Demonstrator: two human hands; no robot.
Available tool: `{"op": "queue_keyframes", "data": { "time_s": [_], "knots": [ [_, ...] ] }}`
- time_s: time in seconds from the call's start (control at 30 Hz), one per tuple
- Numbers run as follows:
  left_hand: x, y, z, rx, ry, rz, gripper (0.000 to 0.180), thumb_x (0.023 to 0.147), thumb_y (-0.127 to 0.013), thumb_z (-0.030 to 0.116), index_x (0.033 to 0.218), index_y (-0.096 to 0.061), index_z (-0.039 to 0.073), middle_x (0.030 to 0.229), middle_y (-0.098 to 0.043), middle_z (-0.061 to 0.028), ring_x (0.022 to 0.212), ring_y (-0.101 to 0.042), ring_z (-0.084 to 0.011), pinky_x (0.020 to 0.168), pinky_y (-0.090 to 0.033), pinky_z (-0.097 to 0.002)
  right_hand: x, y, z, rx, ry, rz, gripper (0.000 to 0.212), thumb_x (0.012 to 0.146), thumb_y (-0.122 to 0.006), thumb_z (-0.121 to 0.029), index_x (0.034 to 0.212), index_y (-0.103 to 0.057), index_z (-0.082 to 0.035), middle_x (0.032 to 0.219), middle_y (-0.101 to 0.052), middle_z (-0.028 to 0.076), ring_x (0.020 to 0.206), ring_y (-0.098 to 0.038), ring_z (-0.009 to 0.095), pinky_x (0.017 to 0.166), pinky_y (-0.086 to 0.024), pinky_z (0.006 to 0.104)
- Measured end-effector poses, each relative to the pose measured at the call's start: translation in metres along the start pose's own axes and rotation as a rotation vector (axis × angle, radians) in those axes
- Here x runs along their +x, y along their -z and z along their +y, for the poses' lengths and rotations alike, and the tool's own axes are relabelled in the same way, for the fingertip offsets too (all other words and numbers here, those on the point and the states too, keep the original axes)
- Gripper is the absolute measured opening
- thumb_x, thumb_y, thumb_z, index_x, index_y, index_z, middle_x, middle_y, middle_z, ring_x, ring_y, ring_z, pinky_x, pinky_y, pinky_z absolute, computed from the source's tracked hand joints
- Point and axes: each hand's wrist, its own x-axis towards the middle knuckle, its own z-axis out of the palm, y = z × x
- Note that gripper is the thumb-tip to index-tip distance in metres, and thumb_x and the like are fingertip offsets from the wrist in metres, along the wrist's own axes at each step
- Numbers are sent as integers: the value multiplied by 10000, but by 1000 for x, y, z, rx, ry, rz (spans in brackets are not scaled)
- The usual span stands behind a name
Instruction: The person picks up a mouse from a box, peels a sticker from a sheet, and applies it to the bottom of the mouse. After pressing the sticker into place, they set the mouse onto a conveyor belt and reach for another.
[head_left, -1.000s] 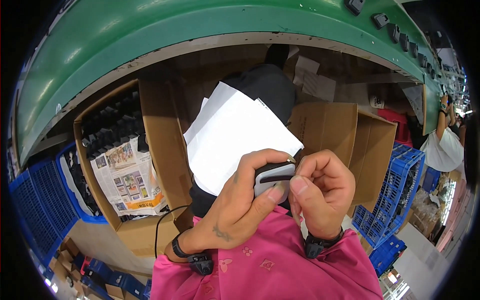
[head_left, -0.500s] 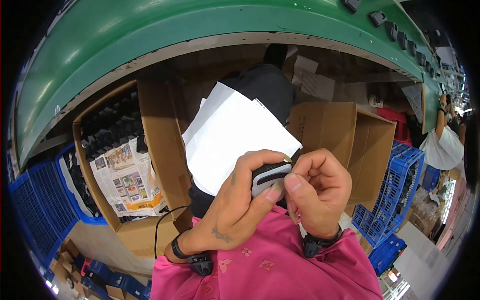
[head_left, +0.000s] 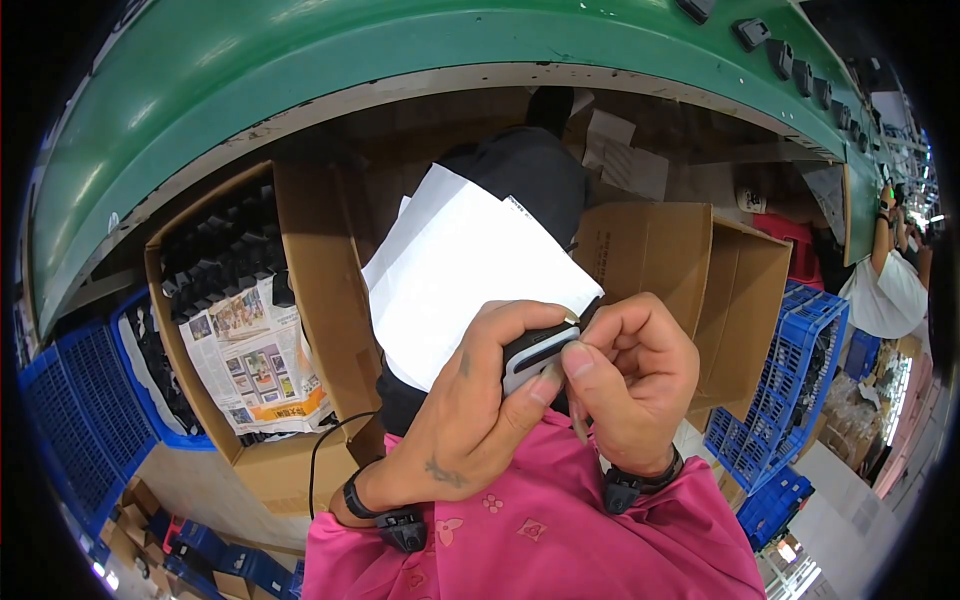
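Small black-and-grey device (head_left: 541, 352) is held over the person's lap, on the near side of the front edge of the green table (head_left: 400, 55), with loose white sheets (head_left: 465, 265) on the legs just beyond it. Left hand (head_left: 465, 405) has it for sure: fingers wrapped around the far side, thumb pressing the near edge of the grey face. Right hand (head_left: 640, 385) has its thumb and forefinger bunched up against the right end, but honestly I can't tell if they're gripping the device itself, something thin, or just pushing. What's changed over the last second is pretty subtle: the device has tipped so less of the grey face shows, and both hands have drifted a touch left. The left hold looks about the same, so I'd read it as fiddly work at that right end, not finished. For context, there's a carton (head_left: 335, 300) of black parts (head_left: 215, 245) to the left, partly covered by newspaper (head_left: 255, 360), and more black pieces (head_left: 780, 60) lined up along the table's right end.
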Motion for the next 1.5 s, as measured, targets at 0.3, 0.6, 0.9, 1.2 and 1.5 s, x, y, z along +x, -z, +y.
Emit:
{"op": "queue_keyframes", "data": {
  "time_s": [0.3,0.6,0.9,1.2,1.5],
  "knots": [
    [2,6,-12,-174,-1,30,375,936,-462,127,1273,-324,40,1129,-498,-156,750,-553,-158,654,-471,-259,14,19,22,-136,-85,45,198,857,-599,-41,731,-446,-42,567,-486,-2,450,-373,18,399,-266,179],
    [11,3,-29,-384,-128,33,399,957,-428,162,1298,-243,74,1275,-430,-226,845,-589,-200,645,-510,-269,1,21,30,-324,61,-223,210,756,-712,-94,909,-630,24,787,-553,52,618,-525,72,539,-398,210],
    [13,10,-23,-195,-97,45,444,865,-599,223,1197,-353,59,1245,-466,-187,1009,-545,-203,866,-457,-320,4,31,21,-295,36,-166,196,747,-680,-78,876,-613,53,816,-540,53,681,-497,86,603,-389,213],
    [30,43,-12,21,49,-138,508,889,-532,198,1340,-340,60,1115,-526,-93,941,-548,-124,819,-445,-263,14,22,19,-441,60,-44,174,727,-695,-39,870,-635,39,789,-531,62,691,-512,115,575,-402,240],
    [72,35,-40,-201,-158,-62,446,990,-326,351,1339,-372,78,1034,-506,-70,824,-524,-120,711,-443,-277,-18,20,78,-1178,599,-252,421,671,-740,-124,1037,-606,36,879,-509,97,792,-497,262,670,-410,366]
  ]
}}
